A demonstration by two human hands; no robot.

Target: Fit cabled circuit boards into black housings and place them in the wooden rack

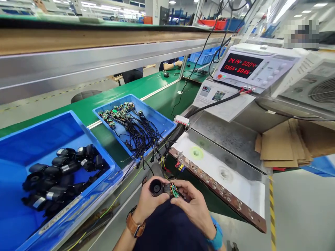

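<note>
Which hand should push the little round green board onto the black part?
Probably the right hand: its fingers already pinch the small round circuit board at the end of the black housing, while the left hand is wrapped around that housing, steadying it.

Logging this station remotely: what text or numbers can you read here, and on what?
"2414" "0004": top row, red display of the white meter.
"0966" "6035": bottom row, same display; decimal points unclear.
Instruction sheet: too small to read.
Labels on the black parts in the blue bin: unreadable.
</note>
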